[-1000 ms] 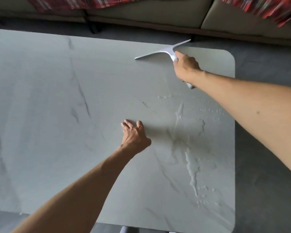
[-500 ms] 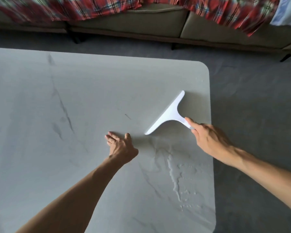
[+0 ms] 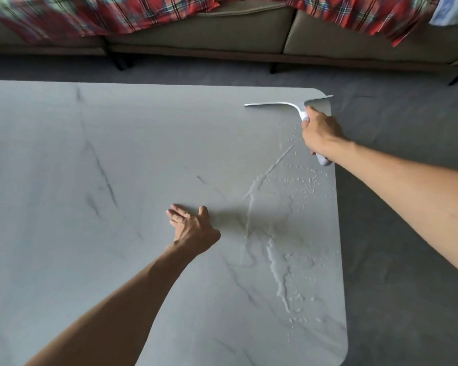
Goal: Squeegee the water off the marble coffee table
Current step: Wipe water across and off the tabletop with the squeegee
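Right hand (image 3: 320,133) clenched round squeegee (image 3: 288,104) at far right corner; left hand (image 3: 193,228) flat, released. Press blade flat, pull near through water (image 3: 278,270) on tabletop (image 3: 117,154).

Right hand (image 3: 320,133) gripping white squeegee (image 3: 288,104) at table (image 3: 90,154) corner, left hand (image 3: 192,228) flat, water (image 3: 278,273)

Living room: sofa (image 3: 222,33), coffee table (image 3: 117,154)

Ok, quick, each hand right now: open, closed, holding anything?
Left hand: open, flat on the table, holding nothing.
Right hand: closed on the squeegee handle, blade at the table's far right corner.
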Demonstrator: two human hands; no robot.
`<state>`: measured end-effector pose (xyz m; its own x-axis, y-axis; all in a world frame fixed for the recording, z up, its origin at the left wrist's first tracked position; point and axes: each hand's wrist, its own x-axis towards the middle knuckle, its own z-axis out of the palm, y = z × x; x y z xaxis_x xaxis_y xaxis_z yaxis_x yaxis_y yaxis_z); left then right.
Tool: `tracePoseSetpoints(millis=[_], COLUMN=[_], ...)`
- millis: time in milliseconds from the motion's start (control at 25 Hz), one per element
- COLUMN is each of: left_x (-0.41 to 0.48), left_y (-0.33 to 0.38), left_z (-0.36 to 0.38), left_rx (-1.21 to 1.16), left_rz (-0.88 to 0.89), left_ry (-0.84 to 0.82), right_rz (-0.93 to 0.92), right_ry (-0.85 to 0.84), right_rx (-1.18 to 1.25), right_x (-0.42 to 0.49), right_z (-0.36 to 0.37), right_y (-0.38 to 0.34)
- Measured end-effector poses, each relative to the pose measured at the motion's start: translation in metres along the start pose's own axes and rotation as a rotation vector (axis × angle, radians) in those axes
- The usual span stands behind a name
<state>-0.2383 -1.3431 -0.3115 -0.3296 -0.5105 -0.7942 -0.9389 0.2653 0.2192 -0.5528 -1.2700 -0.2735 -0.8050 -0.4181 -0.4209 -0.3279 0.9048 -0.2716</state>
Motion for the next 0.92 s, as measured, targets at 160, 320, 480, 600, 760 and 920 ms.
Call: tracePoseSetpoints(millis=[160, 320, 480, 600, 760, 920], left_x=[0.001, -0.002, -0.004, -0.005, -0.001, 0.001], left_y=[-0.003, -0.001, -0.003, -0.006, -0.01, -0.011], left_z=[-0.001, -0.005, -0.003, -0.004, 0.001, 0.005], left_rx=[-0.005, -0.003, 0.009, 0.008, 0.037, 0.065], left_rz=[0.017, 0.017, 0.032, 0.045, 0.061, 0.063], left_ry=[0.001, -0.008, -0.008, -0.001, 0.019, 0.033], right_rz=[-0.154, -0.269, -0.169, -0.027, 0.167, 0.266], right_ry=[-0.04, -0.036, -0.059, 0.036, 0.087, 0.014], right_rx=[-0.094, -0.164, -0.137, -0.071, 0.165, 0.189], right_x=[-0.06, -0.128, -0.134, -0.07, 0.002, -0.02], right_z=[0.015, 0.018, 0.0, -0.021, -0.034, -0.017], right_y=[0.032, 0.067, 0.057, 0.028, 0.002, 0.015])
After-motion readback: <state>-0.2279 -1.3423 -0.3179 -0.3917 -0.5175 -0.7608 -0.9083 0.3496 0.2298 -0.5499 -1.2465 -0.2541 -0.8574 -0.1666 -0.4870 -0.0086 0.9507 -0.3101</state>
